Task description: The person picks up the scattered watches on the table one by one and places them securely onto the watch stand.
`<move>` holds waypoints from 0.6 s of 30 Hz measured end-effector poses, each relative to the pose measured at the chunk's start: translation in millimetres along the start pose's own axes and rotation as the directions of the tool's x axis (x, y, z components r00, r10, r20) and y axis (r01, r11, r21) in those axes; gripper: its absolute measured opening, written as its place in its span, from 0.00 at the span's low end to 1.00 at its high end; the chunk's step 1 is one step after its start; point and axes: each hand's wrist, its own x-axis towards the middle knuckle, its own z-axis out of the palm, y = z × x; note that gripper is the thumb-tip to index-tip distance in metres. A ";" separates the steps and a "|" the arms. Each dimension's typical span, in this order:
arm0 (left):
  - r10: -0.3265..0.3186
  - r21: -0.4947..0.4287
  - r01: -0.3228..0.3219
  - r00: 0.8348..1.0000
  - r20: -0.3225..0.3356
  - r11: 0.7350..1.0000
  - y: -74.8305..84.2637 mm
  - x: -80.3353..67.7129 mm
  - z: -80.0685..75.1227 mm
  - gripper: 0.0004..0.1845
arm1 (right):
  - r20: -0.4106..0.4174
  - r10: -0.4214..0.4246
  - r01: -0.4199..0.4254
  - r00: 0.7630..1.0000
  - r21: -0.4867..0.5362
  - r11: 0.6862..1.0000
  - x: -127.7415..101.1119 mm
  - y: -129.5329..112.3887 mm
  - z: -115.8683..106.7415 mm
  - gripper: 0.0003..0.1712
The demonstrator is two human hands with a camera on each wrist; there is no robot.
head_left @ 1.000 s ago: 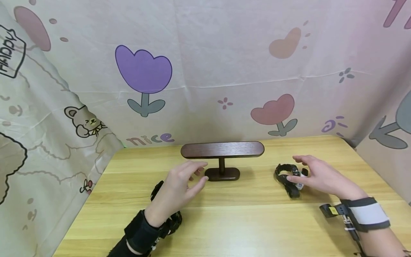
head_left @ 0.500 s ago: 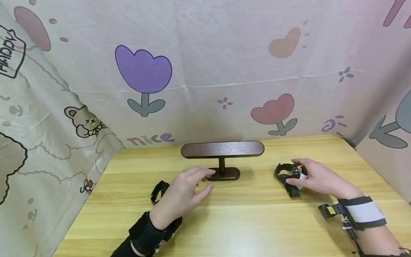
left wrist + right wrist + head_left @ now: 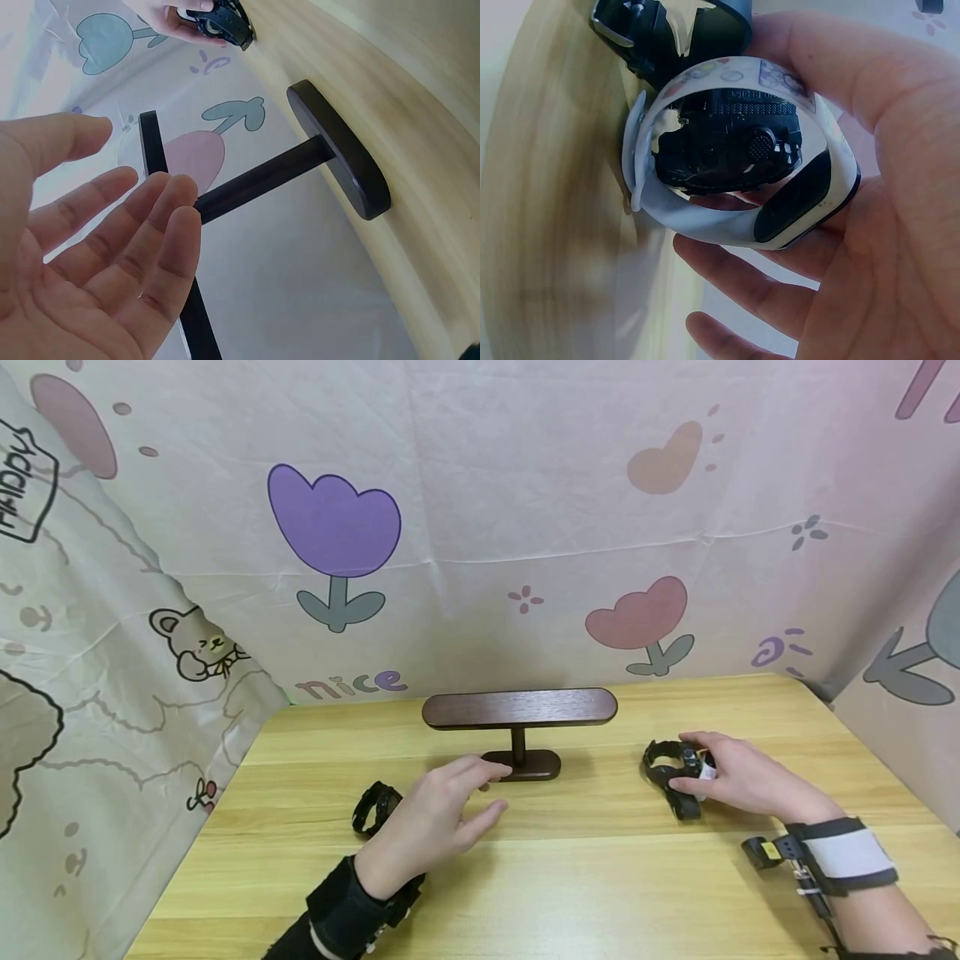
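My right hand [image 3: 742, 777] has its thumb and index finger at either side of a black wristwatch [image 3: 735, 142], pinching it. A white fitness band [image 3: 705, 231] with a dark display stands between this watch and my palm. Another black strap [image 3: 720, 34] lies against my thumb. My left hand [image 3: 431, 818] hovers over the table, fingers relaxed and holding nothing, in front of a dark wooden T-shaped stand [image 3: 519, 710]. In the head view its fingertips overlap the stand's base [image 3: 341, 150]; contact cannot be told. Left of that hand lies a black watch [image 3: 375, 808], partly hidden.
A light wooden table [image 3: 600, 893] carries everything. Behind it hangs a printed cloth [image 3: 480, 485], and more cloth runs along the left and right sides. A dark object [image 3: 408, 893] shows under my left wrist, mostly hidden.
My left hand has moved right and slightly down in the head view, uncovering more of the left watch. My right hand's fingers have lowered and closed round the watch. The stand has stayed put.
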 end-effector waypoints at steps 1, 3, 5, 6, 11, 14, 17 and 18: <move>0.002 0.001 -0.002 1.000 0.003 1.000 0.2 -0.1 0.2 0.20 | 0.001 0.002 -0.002 1.000 0.000 1.000 -0.1 0.3 0.1 0.52; 0.005 0.005 -0.005 1.000 0.009 1.000 0.7 -0.5 0.7 0.20 | 0.001 0.000 0.000 1.000 -0.002 1.000 -0.3 0.8 0.1 0.52; 0.007 0.007 -0.007 1.000 0.014 1.000 0.8 -0.9 1.2 0.20 | 0.008 0.009 -0.009 1.000 -0.003 1.000 0.0 0.6 0.1 0.51; 0.006 0.008 -0.007 1.000 0.016 1.000 0.9 -1.0 1.5 0.20 | 0.012 0.012 -0.012 1.000 -0.002 1.000 0.1 0.4 0.0 0.51; 0.008 0.006 -0.008 1.000 0.029 1.000 0.9 -0.4 2.9 0.19 | 0.014 0.013 -0.013 1.000 0.002 1.000 0.1 -0.5 -0.1 0.50; 0.015 0.001 -0.015 0.999 0.034 1.000 0.8 0.0 3.8 0.19 | 0.008 0.012 -0.012 1.000 0.003 1.000 0.2 -1.3 0.0 0.50; 0.024 -0.002 -0.024 0.999 0.037 1.000 0.4 -0.2 4.5 0.19 | 0.000 0.013 -0.013 1.000 0.007 1.000 0.5 -1.9 0.4 0.49; 0.026 -0.003 -0.025 0.999 0.036 1.000 0.2 -0.3 4.7 0.19 | -0.003 0.012 -0.011 1.000 0.010 1.000 0.5 -2.1 0.4 0.49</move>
